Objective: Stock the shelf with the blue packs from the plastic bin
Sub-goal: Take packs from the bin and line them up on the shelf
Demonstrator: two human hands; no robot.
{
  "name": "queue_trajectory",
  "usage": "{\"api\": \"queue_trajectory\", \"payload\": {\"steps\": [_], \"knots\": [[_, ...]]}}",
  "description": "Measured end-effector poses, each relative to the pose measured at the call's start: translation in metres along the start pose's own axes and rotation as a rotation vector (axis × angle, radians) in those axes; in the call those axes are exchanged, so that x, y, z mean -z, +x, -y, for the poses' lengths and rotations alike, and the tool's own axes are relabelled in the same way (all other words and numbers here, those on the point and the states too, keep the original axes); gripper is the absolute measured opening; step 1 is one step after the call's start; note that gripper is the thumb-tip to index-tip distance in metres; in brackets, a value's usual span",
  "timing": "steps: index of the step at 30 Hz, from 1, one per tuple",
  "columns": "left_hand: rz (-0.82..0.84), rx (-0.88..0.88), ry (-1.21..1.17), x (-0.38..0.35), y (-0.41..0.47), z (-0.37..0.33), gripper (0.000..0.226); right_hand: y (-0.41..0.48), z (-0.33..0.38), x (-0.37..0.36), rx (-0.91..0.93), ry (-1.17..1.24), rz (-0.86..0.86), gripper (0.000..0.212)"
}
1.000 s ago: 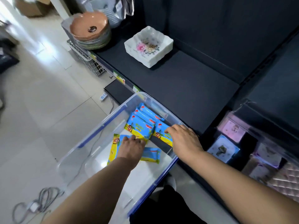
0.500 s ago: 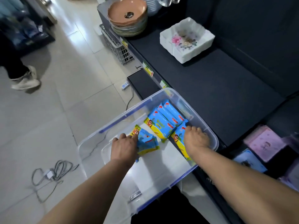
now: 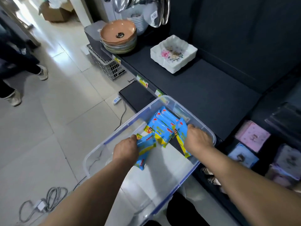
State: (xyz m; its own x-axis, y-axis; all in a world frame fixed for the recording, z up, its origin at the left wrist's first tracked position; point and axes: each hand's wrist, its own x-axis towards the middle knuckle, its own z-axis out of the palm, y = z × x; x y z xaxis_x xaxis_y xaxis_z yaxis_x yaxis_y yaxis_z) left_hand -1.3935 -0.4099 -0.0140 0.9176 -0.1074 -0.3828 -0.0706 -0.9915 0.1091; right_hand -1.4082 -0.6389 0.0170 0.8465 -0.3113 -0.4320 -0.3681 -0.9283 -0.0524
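A clear plastic bin (image 3: pixel 123 128) with blue trim sits in front of me, against the dark shelf (image 3: pixel 203 88). Several blue and yellow packs (image 3: pixel 162 126) lie at its far end. My left hand (image 3: pixel 126 149) grips one blue pack (image 3: pixel 145 149), tilted up off the bin floor. My right hand (image 3: pixel 197 139) grips another blue pack (image 3: pixel 181 137) at the bin's right side, its fingers curled round the top edge.
On the shelf stand a stack of orange bowls (image 3: pixel 118 36) and white flowered square dishes (image 3: pixel 173 53). Pink and blue packaged items (image 3: pixel 251 136) fill the lower right shelf. A grey basket (image 3: pixel 105 64), a power strip (image 3: pixel 117 100) and coiled cable (image 3: pixel 44 203) lie on the floor. A person's legs (image 3: pixel 14 79) are at left.
Both hands have closed round packs and lifted them slightly. The head view has tilted up, showing more of the shelf.
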Motion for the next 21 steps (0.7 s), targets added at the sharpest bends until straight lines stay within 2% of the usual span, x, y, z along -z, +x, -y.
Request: {"api": "queue_trajectory", "payload": {"steps": [3,6,14,18,21], "knots": [[0.002,-0.088,-0.016,0.012,-0.003,0.001,0.023,-0.025,0.003,0.008,0.06,0.026,-0.121,0.053],[0.003,-0.197,-0.003,0.026,-0.007,0.003,0.026,-0.062,0.007,0.016,0.087,0.035,-0.25,0.05],[-0.072,-0.488,0.05,0.062,-0.032,-0.004,0.031,-0.162,0.004,0.011,-0.058,0.088,-0.45,0.049],[-0.139,-0.63,0.085,0.083,-0.052,-0.031,0.033,-0.21,-0.014,0.013,-0.182,0.079,-0.558,0.053],[-0.183,-0.73,0.058,0.102,-0.076,-0.064,0.03,-0.242,-0.031,0.024,-0.255,0.065,-0.654,0.047]]}}
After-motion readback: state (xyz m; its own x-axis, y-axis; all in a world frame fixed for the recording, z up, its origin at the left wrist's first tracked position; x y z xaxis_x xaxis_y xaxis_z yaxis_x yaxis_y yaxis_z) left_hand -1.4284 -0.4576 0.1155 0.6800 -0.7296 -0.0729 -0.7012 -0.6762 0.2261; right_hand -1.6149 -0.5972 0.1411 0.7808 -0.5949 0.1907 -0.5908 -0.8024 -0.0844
